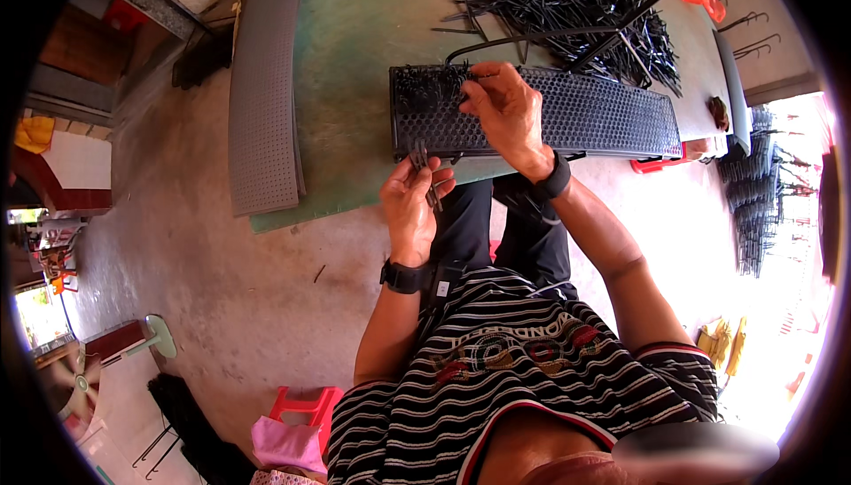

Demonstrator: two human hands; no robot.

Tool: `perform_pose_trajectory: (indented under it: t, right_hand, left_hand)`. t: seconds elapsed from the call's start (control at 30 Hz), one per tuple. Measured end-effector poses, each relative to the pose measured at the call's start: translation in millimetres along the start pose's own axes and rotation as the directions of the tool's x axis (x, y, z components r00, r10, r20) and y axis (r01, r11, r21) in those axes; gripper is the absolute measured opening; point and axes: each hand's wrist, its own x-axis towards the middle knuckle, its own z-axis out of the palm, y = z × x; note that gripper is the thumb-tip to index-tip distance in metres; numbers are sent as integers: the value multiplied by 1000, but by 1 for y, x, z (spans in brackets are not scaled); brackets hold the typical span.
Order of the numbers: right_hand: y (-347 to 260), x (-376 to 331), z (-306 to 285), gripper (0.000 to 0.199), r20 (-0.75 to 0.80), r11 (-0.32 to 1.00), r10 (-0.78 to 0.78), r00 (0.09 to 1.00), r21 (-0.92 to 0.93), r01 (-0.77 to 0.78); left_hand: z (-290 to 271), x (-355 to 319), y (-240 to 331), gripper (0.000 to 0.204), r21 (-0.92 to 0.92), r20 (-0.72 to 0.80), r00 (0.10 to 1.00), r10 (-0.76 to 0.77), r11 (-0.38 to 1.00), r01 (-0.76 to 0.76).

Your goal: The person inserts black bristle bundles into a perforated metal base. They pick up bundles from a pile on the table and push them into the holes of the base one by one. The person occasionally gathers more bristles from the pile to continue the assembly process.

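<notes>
A long black panel (576,117) full of small round holes lies at the table's near edge, in front of me. Thin dark strips stand up in a tuft (425,90) at its left end. Over that end my right hand (510,121) is closed in a pinch, fingertips at the tuft; what is between them is too small to make out. Just below the panel's near left corner, my left hand (410,206) grips a small bundle of dark strips (424,175) between thumb and fingers. The bundle's upper ends reach the panel's edge.
A loose heap of black strips (576,6) covers the far part of the green table (346,113). Grey perforated sheets (266,104) lie along its left side. A black rod (656,2) slants over the panel. A red stool (306,405) stands behind me at left.
</notes>
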Motion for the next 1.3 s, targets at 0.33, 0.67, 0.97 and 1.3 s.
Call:
perform_pose_trajectory:
  t: [0.33,0.67,0.97,1.3]
  right_hand:
    - [34,9,10,16,49,945,-241,969,-214,246]
    - [10,1,3,21,325,838,-161,932,-453,303]
    - [5,-11,-26,19,382,941,304,872,25,-339]
    - [29,26,-47,15,71,980,-108,992,-162,118]
  left_hand:
    - [-3,-1,5,12,21,-41,999,-13,1000,14]
    - [1,-2,8,12,-27,-31,999,-43,999,42]
    - [21,-8,-1,20,34,86,973,-213,977,211]
    - [12,-4,3,21,93,31,983,-179,980,175]
